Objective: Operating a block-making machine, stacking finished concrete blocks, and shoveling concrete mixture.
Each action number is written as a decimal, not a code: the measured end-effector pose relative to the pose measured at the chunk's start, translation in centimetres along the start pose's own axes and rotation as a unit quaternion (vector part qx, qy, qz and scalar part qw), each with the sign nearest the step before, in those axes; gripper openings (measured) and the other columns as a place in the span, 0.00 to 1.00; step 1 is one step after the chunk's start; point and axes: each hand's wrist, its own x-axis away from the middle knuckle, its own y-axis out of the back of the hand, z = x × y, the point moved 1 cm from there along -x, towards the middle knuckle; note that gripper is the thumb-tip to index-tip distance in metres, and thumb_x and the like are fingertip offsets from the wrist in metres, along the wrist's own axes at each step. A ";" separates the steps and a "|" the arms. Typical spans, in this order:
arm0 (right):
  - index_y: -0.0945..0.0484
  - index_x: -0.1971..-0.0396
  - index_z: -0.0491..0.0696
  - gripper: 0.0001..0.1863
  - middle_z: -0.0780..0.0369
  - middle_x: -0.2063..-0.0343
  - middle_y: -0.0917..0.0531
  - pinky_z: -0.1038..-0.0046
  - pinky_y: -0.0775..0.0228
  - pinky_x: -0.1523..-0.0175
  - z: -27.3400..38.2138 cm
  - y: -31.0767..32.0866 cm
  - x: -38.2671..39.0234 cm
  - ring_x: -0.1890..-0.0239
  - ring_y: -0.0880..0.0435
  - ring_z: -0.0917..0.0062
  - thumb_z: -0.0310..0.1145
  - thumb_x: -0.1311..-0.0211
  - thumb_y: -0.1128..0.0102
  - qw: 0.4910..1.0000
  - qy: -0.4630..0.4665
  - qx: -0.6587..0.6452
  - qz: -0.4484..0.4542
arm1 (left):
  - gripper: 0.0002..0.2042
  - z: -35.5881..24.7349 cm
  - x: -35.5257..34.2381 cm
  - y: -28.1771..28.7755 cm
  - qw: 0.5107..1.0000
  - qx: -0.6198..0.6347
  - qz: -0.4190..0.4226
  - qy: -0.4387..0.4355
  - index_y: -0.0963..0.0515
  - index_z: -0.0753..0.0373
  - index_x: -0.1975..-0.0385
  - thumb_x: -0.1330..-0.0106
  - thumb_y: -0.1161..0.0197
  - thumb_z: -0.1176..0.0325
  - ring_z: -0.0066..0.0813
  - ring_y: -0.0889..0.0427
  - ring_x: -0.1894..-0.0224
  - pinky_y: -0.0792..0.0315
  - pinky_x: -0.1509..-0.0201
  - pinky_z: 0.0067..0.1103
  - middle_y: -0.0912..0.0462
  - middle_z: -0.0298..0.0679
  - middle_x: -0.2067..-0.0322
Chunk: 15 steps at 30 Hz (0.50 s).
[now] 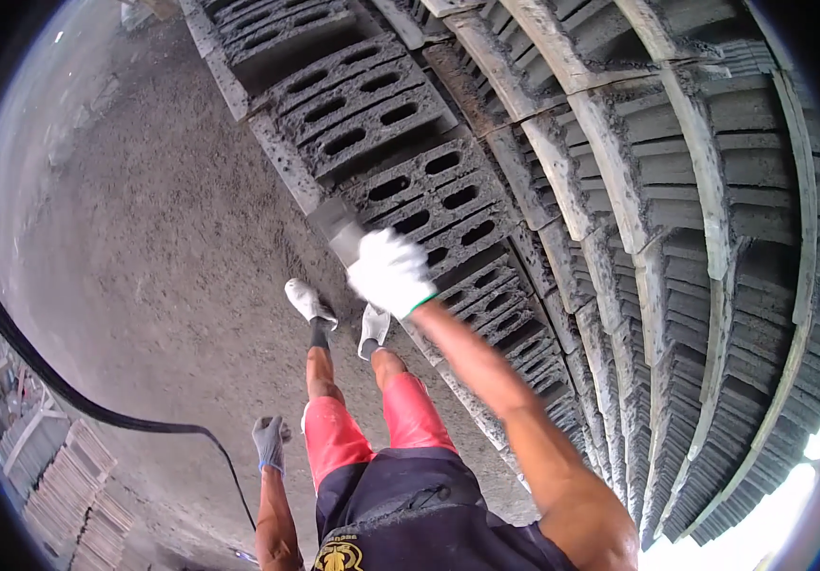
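My right hand [391,271], in a blurred white glove, grips a grey flat-bladed tool [334,221] over the long edge board [282,152] of a row of rough concrete blocks [429,205] with oval holes. My left hand [271,441], in a grey glove, hangs low beside my leg with fingers curled; what it holds, if anything, I cannot make out. A black hose [148,425] curves down the left and passes near that hand. My feet [305,303] in white shoes stand on grey dusty ground beside the blocks.
To the right, many long weathered boards [610,171] lie in parallel rows with grey blocks [752,190] between them, curving toward the rim. Grey gritty ground [163,238] spreads on the left. Stacked boards [72,476] lie at the lower left. Bright light shows at the lower right.
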 end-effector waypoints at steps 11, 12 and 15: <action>0.22 0.61 0.44 0.32 0.48 0.61 0.18 0.57 0.28 0.52 -15.9 4.8 -8.6 0.57 0.19 0.54 0.62 0.47 0.45 0.959 -0.209 -0.185 0.052 | 0.07 17.0 12.0 2.5 0.971 0.157 -0.126 0.131 0.30 0.66 0.70 0.42 0.39 0.71 0.28 0.27 0.87 0.32 0.87 0.23 0.28 0.38 0.85; 0.23 0.58 0.44 0.34 0.48 0.58 0.19 0.56 0.29 0.51 -14.2 5.7 -8.3 0.54 0.20 0.53 0.63 0.45 0.48 0.962 -0.180 -0.188 0.085 | 0.08 18.0 12.9 1.7 0.965 0.187 -0.141 0.116 0.29 0.66 0.70 0.42 0.39 0.71 0.29 0.26 0.87 0.31 0.86 0.24 0.27 0.39 0.85; 0.24 0.53 0.43 0.36 0.47 0.56 0.20 0.56 0.29 0.49 -9.2 10.4 -5.3 0.53 0.20 0.53 0.63 0.41 0.52 0.971 -0.125 -0.172 0.110 | 0.07 19.0 15.4 -1.9 0.946 0.257 -0.156 0.121 0.27 0.67 0.75 0.44 0.37 0.70 0.25 0.28 0.86 0.35 0.85 0.22 0.27 0.37 0.85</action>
